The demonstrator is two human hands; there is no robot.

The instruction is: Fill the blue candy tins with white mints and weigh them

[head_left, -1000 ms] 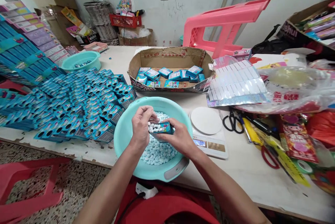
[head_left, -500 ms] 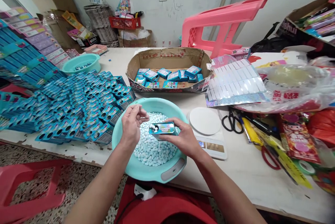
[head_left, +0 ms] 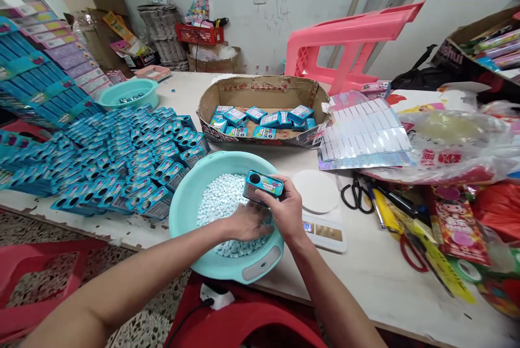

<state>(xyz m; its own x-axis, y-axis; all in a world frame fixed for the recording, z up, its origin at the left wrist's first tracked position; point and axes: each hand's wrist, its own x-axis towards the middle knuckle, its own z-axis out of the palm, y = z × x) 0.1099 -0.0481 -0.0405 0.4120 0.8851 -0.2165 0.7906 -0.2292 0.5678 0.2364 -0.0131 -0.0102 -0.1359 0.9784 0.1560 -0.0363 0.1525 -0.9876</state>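
My right hand (head_left: 289,208) is closed around a small blue tin (head_left: 262,185) with a round dark hole in its top, held over the right side of a turquoise basin (head_left: 182,212). White and pale-blue candies (head_left: 221,196) fill the basin's bottom. Down among them, below the tin, is my left hand (head_left: 248,222), its fingers apart and stretched toward the right wall. The candies and the tin partly hide the fingertips. To the left stand many similar tins (head_left: 134,153) in rows, their round holes showing.
A cut-down cardboard box (head_left: 260,88) with several blue tins stands behind the basin. Right of the basin is a white scale (head_left: 314,193). Black scissors (head_left: 357,194), a sticker sheet (head_left: 365,134) and plastic bags (head_left: 455,131) lie farther right. A smaller turquoise bowl (head_left: 130,93) sits back left.
My left hand has dropped from above the basin's left side into the candies at right. The tin has risen slightly; the white candies at its hole no longer show.
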